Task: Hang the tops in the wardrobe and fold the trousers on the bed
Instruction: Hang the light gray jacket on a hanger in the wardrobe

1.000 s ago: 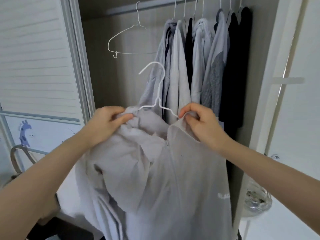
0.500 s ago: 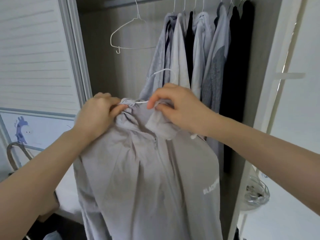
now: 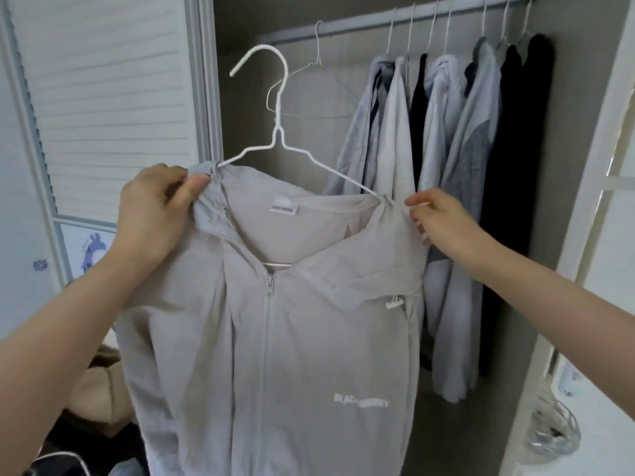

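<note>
While the grey zip jacket [image 3: 275, 338] hung on the white hanger [image 3: 278, 132] before the wardrobe rail [image 3: 378, 24], the left hand [image 3: 151, 214] and right hand [image 3: 443, 221] pinched its shoulders — best squared evenly before hooking on.

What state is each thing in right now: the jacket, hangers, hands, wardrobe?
Grey jacket: zipped, on the white hanger, not yet on the rail.
Left hand: grips one jacket shoulder.
Right hand: pinches the other shoulder.
Empty hanger: on the rail.
Hung tops: on the rail.
Wardrobe door: open.
</note>
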A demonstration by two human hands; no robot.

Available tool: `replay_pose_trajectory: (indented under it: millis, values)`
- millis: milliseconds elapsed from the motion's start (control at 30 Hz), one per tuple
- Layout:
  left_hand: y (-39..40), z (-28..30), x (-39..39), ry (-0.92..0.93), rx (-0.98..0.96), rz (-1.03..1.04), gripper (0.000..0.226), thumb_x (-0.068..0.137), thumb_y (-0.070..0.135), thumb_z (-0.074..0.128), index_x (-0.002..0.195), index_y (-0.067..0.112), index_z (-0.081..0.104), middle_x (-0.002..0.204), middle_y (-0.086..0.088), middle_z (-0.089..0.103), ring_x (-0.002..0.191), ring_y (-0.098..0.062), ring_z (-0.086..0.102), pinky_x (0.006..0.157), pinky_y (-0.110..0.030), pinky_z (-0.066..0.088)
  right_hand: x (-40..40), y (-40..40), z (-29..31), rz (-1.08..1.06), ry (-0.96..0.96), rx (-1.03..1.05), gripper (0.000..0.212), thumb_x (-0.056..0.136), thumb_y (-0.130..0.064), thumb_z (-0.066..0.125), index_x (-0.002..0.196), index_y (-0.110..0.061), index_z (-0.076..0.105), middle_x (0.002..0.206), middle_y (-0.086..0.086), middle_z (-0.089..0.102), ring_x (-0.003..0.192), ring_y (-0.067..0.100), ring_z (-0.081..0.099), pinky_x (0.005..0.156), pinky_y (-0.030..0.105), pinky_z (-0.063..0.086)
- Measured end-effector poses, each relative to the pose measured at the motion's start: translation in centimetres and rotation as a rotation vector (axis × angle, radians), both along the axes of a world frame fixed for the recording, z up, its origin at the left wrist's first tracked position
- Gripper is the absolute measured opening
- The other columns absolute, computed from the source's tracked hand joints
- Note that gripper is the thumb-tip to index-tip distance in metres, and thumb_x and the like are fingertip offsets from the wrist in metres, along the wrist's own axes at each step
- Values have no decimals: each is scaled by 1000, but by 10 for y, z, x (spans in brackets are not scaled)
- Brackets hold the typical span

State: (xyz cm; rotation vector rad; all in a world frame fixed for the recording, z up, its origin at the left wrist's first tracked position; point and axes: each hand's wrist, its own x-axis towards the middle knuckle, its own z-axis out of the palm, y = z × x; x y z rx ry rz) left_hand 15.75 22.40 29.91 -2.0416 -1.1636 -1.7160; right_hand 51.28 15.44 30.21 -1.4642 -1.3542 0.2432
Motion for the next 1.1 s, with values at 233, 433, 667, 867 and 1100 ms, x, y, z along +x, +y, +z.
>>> replay_pose_trajectory:
  millis: [233,433,667,867,1100]
  values:
    - [5,-2,-14,8,4,19,33,95,31,59,68,14,51,67,-9,52,70,-29,47,64,-35,33,-6,-9,-16,392,281,-373,33,98,-40,46,89,-15,66,70,-4,71,62,8,66,59,26,50]
    - [7,-6,-18,143,24,-21,35,94,40,54,95,12,75,70,-5,52,79,-25,45,76,-39,38,-16,-5,2,121,-223,-7,38,100,-28,47,68,-10,52,63,5,45,59,11,43,51,24,30]
    - [6,-38,29,392,47,-29,43,93,50,44,89,20,75,71,8,50,74,-17,42,69,-36,34,-74,18,39,158,-166,-12,41,99,-21,47,60,-13,39,51,4,32,29,6,31,34,16,23]
    - [12,-46,16,-75,-251,-244,46,94,41,56,66,4,51,62,-14,46,63,-17,39,62,-33,32,-67,22,18,299,-461,63,14,93,-9,53,81,-2,52,73,13,49,67,15,43,64,31,37]
    - [10,-39,10,-270,-364,-338,51,96,32,59,71,-12,52,68,-9,41,63,-11,33,51,-20,25,-30,27,12,18,-643,-47,20,93,-32,59,97,-12,62,92,2,63,80,15,57,70,27,44]
